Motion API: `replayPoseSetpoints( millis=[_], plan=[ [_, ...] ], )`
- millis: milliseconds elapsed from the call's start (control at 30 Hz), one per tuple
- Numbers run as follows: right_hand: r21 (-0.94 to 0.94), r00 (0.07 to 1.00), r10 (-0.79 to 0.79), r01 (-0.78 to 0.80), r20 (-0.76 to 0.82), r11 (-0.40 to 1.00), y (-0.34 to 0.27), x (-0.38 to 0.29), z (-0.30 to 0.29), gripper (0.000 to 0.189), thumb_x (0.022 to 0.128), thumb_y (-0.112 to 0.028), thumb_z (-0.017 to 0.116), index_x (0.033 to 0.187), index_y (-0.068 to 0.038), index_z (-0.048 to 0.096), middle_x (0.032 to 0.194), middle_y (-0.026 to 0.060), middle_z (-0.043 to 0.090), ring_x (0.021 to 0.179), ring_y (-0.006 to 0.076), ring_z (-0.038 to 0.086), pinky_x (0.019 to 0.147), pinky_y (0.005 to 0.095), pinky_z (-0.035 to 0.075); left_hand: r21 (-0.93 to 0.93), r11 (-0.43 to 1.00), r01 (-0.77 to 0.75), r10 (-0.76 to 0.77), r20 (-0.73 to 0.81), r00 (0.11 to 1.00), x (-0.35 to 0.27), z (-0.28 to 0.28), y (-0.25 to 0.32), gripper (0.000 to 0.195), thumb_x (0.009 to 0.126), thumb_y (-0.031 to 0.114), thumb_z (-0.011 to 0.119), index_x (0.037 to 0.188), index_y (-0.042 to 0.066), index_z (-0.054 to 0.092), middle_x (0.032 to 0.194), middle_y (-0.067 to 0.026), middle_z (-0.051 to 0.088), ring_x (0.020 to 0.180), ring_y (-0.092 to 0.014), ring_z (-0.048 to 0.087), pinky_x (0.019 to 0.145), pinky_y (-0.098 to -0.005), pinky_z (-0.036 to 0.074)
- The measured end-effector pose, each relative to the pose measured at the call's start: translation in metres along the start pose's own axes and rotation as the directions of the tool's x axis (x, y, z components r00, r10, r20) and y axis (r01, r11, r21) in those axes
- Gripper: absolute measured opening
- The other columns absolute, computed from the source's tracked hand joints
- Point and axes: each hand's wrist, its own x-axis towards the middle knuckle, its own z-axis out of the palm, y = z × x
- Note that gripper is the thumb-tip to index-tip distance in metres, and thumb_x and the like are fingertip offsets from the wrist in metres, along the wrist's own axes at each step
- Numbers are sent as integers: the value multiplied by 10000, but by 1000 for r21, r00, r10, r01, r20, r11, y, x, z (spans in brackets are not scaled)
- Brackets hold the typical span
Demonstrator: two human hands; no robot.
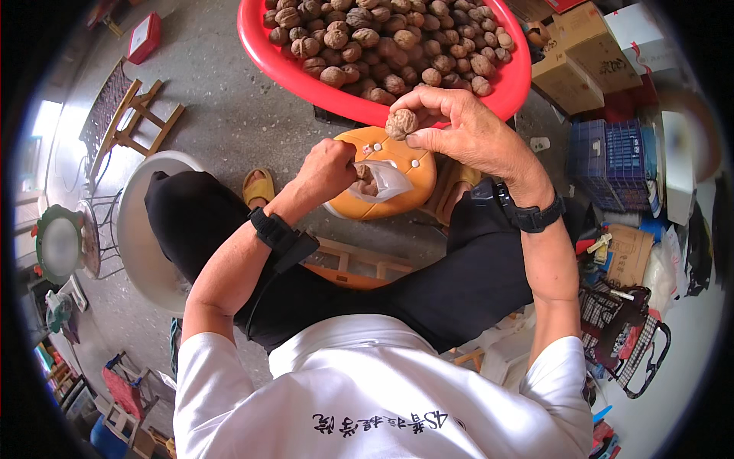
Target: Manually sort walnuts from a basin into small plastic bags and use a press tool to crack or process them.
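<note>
Between the thumb and fingers of my right hand point(470, 129) is a walnut in its shell point(401, 124), raised just in front of a red plastic basin point(269, 72). Many more walnuts point(367, 38) fill that basin. My left hand point(330, 166) is closed on the edge of a clear plastic bag point(393, 182), whose mouth gapes to the right. Inside the bag some walnuts point(366, 182) show; the rest are hidden by the hand and the film. Beneath the bag stands an orange padded stool point(355, 211) with small white buttons on its top.
A large pale tub point(135, 229) stands beside my left knee. Further left is a wooden folding stool point(135, 117). Cardboard boxes point(596, 57) and a blue plastic crate point(605, 152) line the right side, with a wire basket point(636, 344) nearer me.
</note>
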Motion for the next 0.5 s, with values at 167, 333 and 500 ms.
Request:
replayPoseSetpoints(
  millis=[167, 333, 500],
  plan=[
    [-58, 998, 56, -55, 16, 997, -1, -5, 6, 177, 760, -62, 625, 919, 14, 611, 812, 79, 643, 769, 144, 615, 726, 270, 485, 9, 1000, 2, -2, -15, 1000, -1, 0, -2, 72, 675, 22, 565, 662, -47, 546, 651, -241, 535, 629, -410, 551, 550, -438, 436],
    [-326, 997, 19, 4, 68, 945, -1, -8, 12, 184, 729, -86, 607, 870, 31, 597, 737, 160, 631, 710, 281, 628, 664, 357, 485, -6, 1000, -1, 1, -48, 999, 2, 0, -3, 71, 671, 20, 568, 658, -46, 544, 656, -245, 533, 635, -416, 550, 547, -442, 436],
    [-550, 999, -46, 25, -23, 835, 18, -7, 20, 134, 745, -74, 632, 826, 21, 583, 712, 158, 603, 683, 307, 604, 629, 369, 471, -13, 1000, 23, -24, -51, 998, 2, -2, -5, 60, 667, 13, 564, 667, -47, 554, 673, -251, 539, 659, -418, 560, 555, -435, 447]
  ],
)
